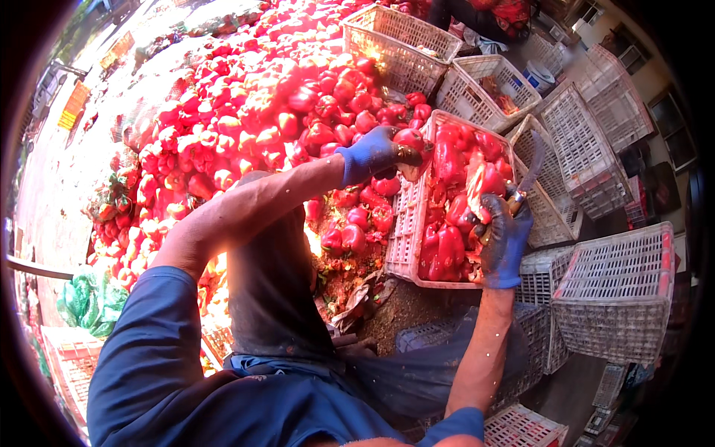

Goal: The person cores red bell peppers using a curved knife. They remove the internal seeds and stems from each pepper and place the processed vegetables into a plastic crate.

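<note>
My left hand (377, 154), in a blue glove with dark fingertips, is closed around a red bell pepper (409, 138) at the left rim of a pale plastic crate (402, 235). Red peppers (450, 164), some cut open, fill that crate. Over its right side, my right hand (504, 242), gloved alike, grips a knife (532, 162) whose curved blade points up and away from me. A pale, torn pepper core (477, 201) shows beside the right fingers; whether they touch it I cannot tell.
A large heap of red peppers (246, 127) spreads left and ahead. Pale crates (402, 48) stand beyond, with stacked crates (585, 141) and another crate (614, 290) at the right. Pepper scraps (346, 287) litter the ground by my knee. Another person (484, 18) sits at the far top.
</note>
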`<state>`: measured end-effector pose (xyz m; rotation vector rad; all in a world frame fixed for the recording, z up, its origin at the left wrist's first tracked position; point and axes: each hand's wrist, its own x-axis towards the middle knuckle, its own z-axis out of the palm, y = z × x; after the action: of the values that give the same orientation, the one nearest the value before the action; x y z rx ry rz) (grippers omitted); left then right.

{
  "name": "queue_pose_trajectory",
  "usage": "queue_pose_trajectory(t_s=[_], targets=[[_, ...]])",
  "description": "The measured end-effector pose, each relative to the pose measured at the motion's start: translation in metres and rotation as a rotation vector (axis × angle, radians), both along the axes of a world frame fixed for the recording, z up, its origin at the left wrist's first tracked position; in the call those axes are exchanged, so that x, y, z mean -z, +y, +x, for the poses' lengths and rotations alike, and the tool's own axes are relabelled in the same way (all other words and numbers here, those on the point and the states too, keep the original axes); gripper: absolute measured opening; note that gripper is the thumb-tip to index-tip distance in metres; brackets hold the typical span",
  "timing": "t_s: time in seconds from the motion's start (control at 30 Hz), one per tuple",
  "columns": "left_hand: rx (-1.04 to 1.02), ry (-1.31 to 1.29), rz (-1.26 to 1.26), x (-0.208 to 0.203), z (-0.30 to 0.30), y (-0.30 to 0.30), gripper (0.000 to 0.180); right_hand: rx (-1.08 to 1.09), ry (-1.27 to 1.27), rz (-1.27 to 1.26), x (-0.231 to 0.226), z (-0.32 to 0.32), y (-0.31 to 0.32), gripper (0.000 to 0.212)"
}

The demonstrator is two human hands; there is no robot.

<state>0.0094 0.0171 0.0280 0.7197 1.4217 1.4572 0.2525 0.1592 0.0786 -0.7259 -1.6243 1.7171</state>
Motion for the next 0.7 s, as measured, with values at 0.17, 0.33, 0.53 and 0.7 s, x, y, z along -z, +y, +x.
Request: queue_pose_trajectory(t_s=[0.17,0.33,0.53,0.7], targets=[[0.112,-0.062,0.069,-0.005,0.033,-0.006,0.029,-0.047,-0.004,-0.007,0.03,-0.018,-0.009,0.04],[0.234,0.025,-0.007,0.026,0.033,0.007,0.033,-0.108,-0.157,0.384,0.069,-0.026,-0.011,0.059],[0.4,0.157,0.135,0.008,0.038,0.006,0.052,-0.112,0.016,0.641,0.08,-0.021,-0.002,0.072],[0.068,0.206,0.066,0.006,0.045,-0.001,0.059,0.136,-0.151,0.611,0.116,-0.031,0.033,0.06]])
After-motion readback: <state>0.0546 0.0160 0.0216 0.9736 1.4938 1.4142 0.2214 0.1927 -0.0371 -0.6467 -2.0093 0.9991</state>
